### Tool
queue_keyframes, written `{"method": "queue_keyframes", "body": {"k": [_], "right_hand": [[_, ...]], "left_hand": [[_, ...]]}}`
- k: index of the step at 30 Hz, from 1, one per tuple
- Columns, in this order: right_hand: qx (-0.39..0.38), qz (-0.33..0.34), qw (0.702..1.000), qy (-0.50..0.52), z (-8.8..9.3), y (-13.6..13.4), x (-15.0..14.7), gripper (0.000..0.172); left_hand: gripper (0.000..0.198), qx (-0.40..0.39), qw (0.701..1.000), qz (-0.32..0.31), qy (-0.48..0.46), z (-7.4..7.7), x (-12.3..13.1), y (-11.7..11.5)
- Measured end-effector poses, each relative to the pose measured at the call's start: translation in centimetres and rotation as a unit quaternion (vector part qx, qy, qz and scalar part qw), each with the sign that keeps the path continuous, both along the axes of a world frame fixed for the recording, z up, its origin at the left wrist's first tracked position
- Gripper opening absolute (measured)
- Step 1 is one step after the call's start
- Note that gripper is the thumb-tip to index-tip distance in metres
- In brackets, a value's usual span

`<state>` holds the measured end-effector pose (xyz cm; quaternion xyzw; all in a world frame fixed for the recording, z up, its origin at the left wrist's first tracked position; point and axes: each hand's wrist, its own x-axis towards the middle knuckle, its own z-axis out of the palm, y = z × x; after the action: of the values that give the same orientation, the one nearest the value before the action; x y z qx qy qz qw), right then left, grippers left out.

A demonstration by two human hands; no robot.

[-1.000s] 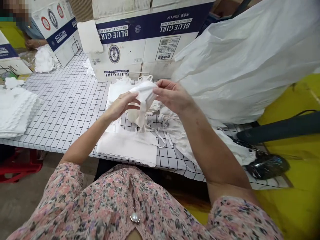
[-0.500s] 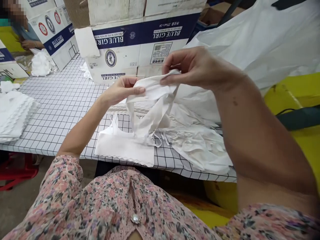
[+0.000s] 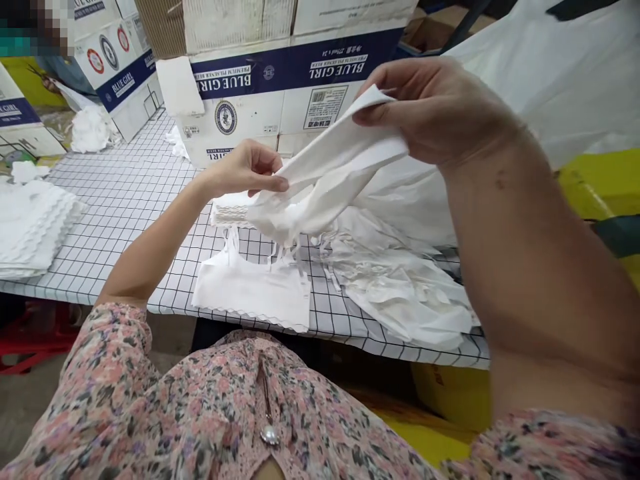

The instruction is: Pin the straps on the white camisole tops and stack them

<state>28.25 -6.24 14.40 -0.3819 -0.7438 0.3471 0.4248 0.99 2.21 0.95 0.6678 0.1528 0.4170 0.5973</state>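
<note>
I'm working with my hands apart, a folded white cloth garment (image 3: 325,175) stretched between them above the worktop (image 3: 125,193). My right hand (image 3: 430,110) is pinching its upper end between fingers and thumb, and my left hand (image 3: 243,170) is gripping the lower end, with the fingertips pressing on the fabric and the thumb out of sight. The folds are hiding the garment's shape, so I can't make out its seams. Thin straps (image 3: 295,252) are dangling from it. Below, a flat white top (image 3: 250,290) with a scalloped hem is lying on the grid-lined worktop, with a crumpled heap of white garments (image 3: 395,287) to its right and a scalloped white stack (image 3: 30,227) at far left. Blue Girl cartons (image 3: 285,87) are standing beyond — and a white plastic sack (image 3: 545,87) is running off the right edge, partly behind my right hand.
</note>
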Motion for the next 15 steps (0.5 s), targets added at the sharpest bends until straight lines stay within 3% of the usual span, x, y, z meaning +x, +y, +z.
{"method": "queue_keyframes", "body": {"k": [4, 8, 10, 13, 15], "right_hand": [[0.055, -0.024, 0.998, 0.012, 0.2, 0.4, -0.1, 0.022], [0.061, -0.029, 0.997, -0.032, -0.3, 1.8, -1.1, 0.025], [0.093, -0.039, 0.995, -0.009, -0.6, 3.0, -1.6, 0.025], [0.118, -0.068, 0.991, 0.006, -0.8, 4.8, -1.9, 0.017], [0.108, -0.100, 0.989, -0.025, -1.3, 5.0, -1.8, 0.014]], "left_hand": [[0.018, -0.008, 1.000, -0.005, 0.007, 1.1, 0.4, -1.4], [0.028, -0.067, 0.995, -0.055, -0.039, 2.1, 2.5, -3.1], [0.034, -0.112, 0.990, -0.084, -0.030, 2.0, 3.7, -3.9], [0.029, -0.105, 0.984, -0.141, 0.025, 1.5, 5.2, -4.9], [0.019, -0.098, 0.987, -0.125, -0.005, 1.4, 6.0, -5.2]]}}
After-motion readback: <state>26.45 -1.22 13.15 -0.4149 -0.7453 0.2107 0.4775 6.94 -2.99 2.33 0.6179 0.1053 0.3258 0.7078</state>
